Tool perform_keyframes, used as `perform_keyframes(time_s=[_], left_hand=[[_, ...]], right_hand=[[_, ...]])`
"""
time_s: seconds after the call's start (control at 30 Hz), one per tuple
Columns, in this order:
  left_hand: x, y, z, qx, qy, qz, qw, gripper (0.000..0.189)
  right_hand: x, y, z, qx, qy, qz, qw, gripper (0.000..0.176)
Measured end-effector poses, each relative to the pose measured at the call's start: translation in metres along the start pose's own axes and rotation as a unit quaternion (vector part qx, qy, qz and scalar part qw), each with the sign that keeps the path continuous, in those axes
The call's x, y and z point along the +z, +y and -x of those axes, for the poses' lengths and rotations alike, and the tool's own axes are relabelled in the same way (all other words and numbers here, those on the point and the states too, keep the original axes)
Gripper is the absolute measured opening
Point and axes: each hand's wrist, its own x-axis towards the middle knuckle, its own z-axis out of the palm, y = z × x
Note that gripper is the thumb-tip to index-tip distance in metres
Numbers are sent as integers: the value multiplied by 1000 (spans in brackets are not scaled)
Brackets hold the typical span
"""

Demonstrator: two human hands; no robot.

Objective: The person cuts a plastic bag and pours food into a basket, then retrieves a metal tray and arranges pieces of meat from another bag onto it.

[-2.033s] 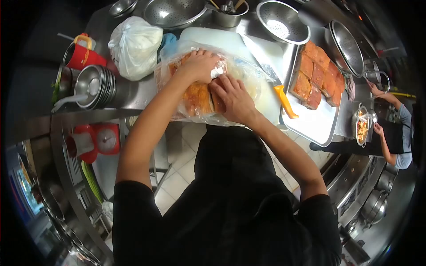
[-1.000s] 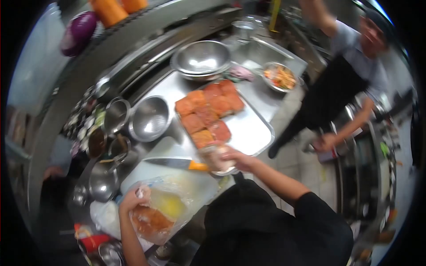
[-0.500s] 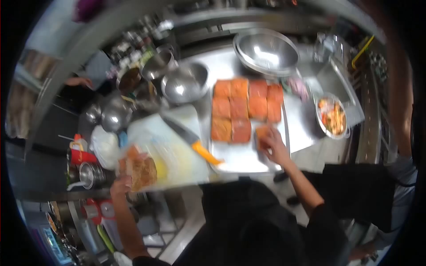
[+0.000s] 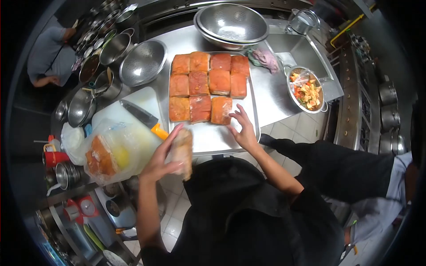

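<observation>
My left hand (image 4: pixel 160 160) grips an orange-brown food block (image 4: pixel 182 153), turned on its edge near the tray's front left corner. Fingers apart and holding nothing, my right hand (image 4: pixel 243 129) hovers just right of the front-row block (image 4: pixel 221 110). Rows of similar square orange blocks (image 4: pixel 199 83) lie on the metal tray (image 4: pixel 213 142). A knife with an orange handle (image 4: pixel 159 131) rests on the white cutting board (image 4: pixel 146 103), its handle end by the tray. More orange-brown food shows inside a clear plastic bag (image 4: pixel 124 153) on the board.
Steel bowls (image 4: pixel 231 23) stand behind the tray. A colander of chopped food (image 4: pixel 306 91) sits to the right, near the sink (image 4: pixel 297 48) and a pink cloth (image 4: pixel 265 60). One person (image 4: pixel 51 53) is at the far left, another (image 4: pixel 346 166) at the right.
My left hand has moved right from the bag area, carrying a block to the tray's front. My right hand has let go of the front-row block, and its fingers have spread. The view has shifted.
</observation>
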Motion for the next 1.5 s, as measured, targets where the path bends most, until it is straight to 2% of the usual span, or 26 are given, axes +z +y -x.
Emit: perform_keyframes(time_s=[0.13,0.2,0.23,0.27,0.3,0.33,0.4,0.43,0.47,0.53,0.67,0.7,0.77,0.8,0.9,0.93,0.97,1.03,1.07,1.13,1.2,1.23,1.3,1.4,1.47,1.5], left_hand=[[72,-3,-87,80,-4,-122,989,98],[105,-8,-125,120,-7,-309,943,93],[122,-13,-141,119,-6,-308,944,93],[136,-19,-155,121,-29,-401,907,89],[144,-27,-167,123,-53,-492,860,86],[146,-50,-179,122,-53,-492,861,86],[148,-106,-197,130,-50,-619,773,81],[146,-110,-195,79,-43,-627,773,78],[142,-115,-193,76,-44,-626,775,78],[135,-127,-181,115,-12,-649,752,76],[121,-100,-117,106,21,-565,818,52],[115,-98,-98,96,27,-568,817,52],[92,-92,-58,96,51,-463,880,36],[79,-85,-41,116,108,-436,886,28],[24,-66,8,115,239,-404,875,23],[2,-58,22,119,289,-401,861,20],[-23,-56,35,77,322,-388,860,20],[-84,-53,64,46,377,-349,857,22],[-116,-52,82,53,402,-330,852,23],[-172,-57,121,21,453,-363,814,28],[-213,-58,158,-107,447,-382,802,32],[-235,-64,176,-104,449,-376,804,32],[-267,-90,209,-110,440,-506,734,41],[-300,-117,235,-75,401,-489,771,53],[-306,-114,233,-99,397,-482,775,58],[-307,-109,228,-123,398,-481,771,63]], right_hand=[[-39,-8,13,102,97,-74,987,32],[-57,-4,23,100,160,-148,971,29],[-67,-3,30,103,173,-140,969,28],[-77,-1,38,107,186,-133,968,27],[-85,5,46,109,199,-141,964,26],[-94,3,52,107,203,-131,964,24],[-107,4,64,120,216,-130,960,22],[-111,3,69,122,215,-130,960,22],[-115,3,73,126,229,-128,957,20],[-118,4,80,139,238,-125,953,19],[-103,6,76,156,222,-127,954,15],[-97,7,72,157,188,-135,960,14],[-80,5,59,133,127,-125,975,12],[-72,0,50,146,87,-114,979,13],[-33,-36,10,110,-4,-110,988,14],[-15,-29,2,59,-21,-109,992,14],[1,-47,-11,45,-56,-120,990,14],[34,-102,-36,10,-110,-158,981,16],[56,-130,-46,-66,-144,-140,978,16],[110,-193,-55,-132,-201,-143,960,19],[184,-234,-56,-164,-288,-175,927,28],[223,-254,-57,-177,-316,-180,915,32],[303,-275,-51,-222,-312,-131,914,46],[388,-291,-57,-249,-303,-41,919,56],[417,-300,-70,-221,-366,-34,903,62],[423,-305,-72,-189,-398,60,896,65]])
